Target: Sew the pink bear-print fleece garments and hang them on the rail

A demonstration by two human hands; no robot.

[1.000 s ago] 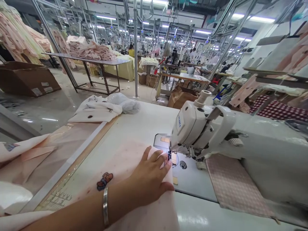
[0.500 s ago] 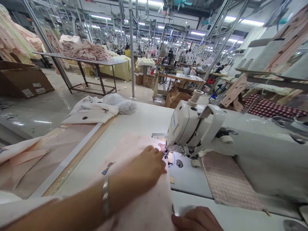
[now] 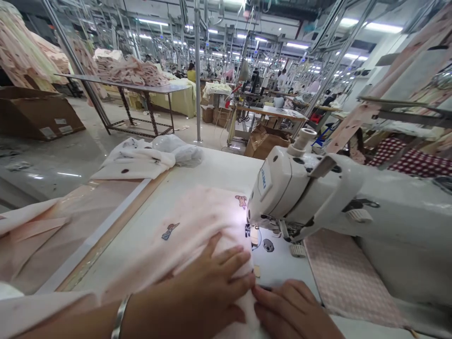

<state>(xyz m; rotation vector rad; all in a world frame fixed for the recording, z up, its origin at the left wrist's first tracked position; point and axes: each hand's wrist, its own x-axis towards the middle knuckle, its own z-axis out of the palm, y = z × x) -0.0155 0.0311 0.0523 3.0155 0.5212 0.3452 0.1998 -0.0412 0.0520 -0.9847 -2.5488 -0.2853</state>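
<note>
Pale pink fabric with small printed figures [image 3: 197, 207] lies over the table, its right edge running under the needle area of a white sewing machine [image 3: 275, 183]. My left hand [image 3: 215, 278] rests flat on this fabric in front of the presser foot [image 3: 247, 230], fingers spread, a silver bracelet at the wrist. Close by on the right, my right hand [image 3: 293, 306] has thumb and forefinger closed on the fabric's edge, near my left fingertips. The exact pinch is partly hidden. A lamp lights the cloth at the needle.
A pink checked cloth [image 3: 349, 273] lies under the machine arm. Left of the fabric are folded white cloth [image 3: 134, 160] and a clear plastic bag [image 3: 183, 153]. Beyond stand a table with stacked garments [image 3: 130, 70], a cardboard box [image 3: 38, 113] and a metal pole [image 3: 197, 75].
My left hand has slid back from the needle towards me and spread its fingers. My right hand has come forward to the fabric's edge. The pink printed figure by the needle lies farther away.
</note>
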